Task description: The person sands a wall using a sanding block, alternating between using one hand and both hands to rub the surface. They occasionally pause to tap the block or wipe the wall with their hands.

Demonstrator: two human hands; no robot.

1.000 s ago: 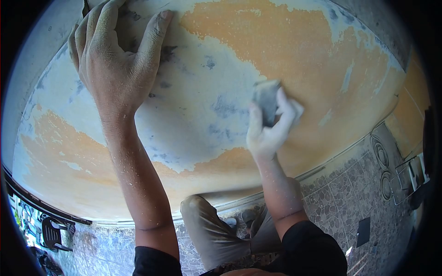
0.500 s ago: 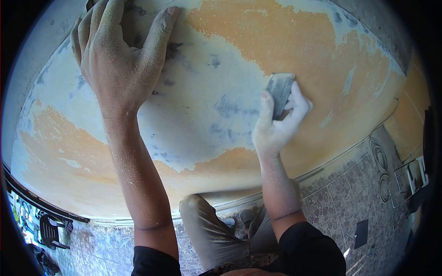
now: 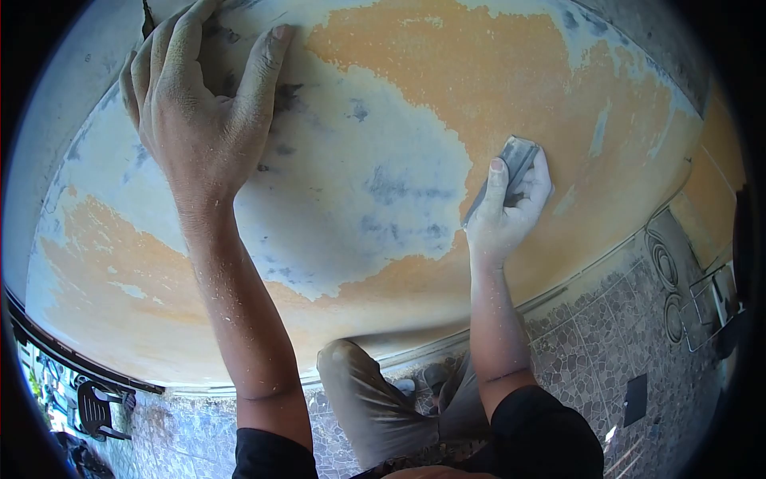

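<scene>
Fingers (image 3: pixel 541 177) of the right hand (image 3: pixel 504 215) are clenched around a grey sanding block (image 3: pixel 511 166), thumb along its near edge, pressing it flat against the wall (image 3: pixel 447 88) at the border of orange paint and pale filler. Left hand (image 3: pixel 195 112) grasps nothing: palm flat on the wall, fingers spread, high and well apart from the block. Both hands carry white dust. A bent knee (image 3: pixel 351 383) shows below, above the patterned floor (image 3: pixel 606 335).

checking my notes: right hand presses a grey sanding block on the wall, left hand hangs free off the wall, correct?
Not quite. The head view shows the left hand flat against the wall, fingers spread. The right hand does press the grey sanding block on it.
</scene>
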